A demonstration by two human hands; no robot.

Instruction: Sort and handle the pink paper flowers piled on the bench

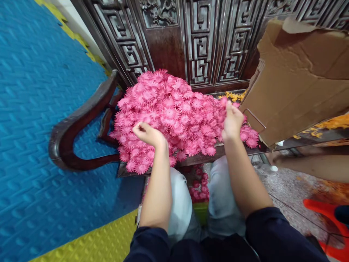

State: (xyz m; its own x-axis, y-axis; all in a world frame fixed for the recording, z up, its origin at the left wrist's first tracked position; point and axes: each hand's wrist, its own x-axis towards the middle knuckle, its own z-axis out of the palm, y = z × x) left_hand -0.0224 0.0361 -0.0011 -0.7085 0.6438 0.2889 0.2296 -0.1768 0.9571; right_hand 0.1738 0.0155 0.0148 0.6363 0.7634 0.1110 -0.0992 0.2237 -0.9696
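Observation:
A large heap of pink artificial flower heads [169, 112] covers the left part of a dark wooden bench [201, 157]. My left hand [148, 134] is closed over the heap's front left, its fingers curled in, and whatever is inside them is hidden. Thumb and fingers of my right hand [233, 121] are pinched together over the heap's right end. Pink petals show right by those fingertips, but I cannot tell whether they are held or lie behind. A thin wire-like loop [255, 119] appears just right of that hand, against the cardboard.
At the right, a torn cardboard box [297, 80] stands on the bench near orange flower pieces [331, 123]. Carved lattice [201, 43] forms the backrest; a curved armrest [64, 145] juts left over blue matting [29, 120]. Another person's leg [313, 163] and a red stool [327, 214] are at right.

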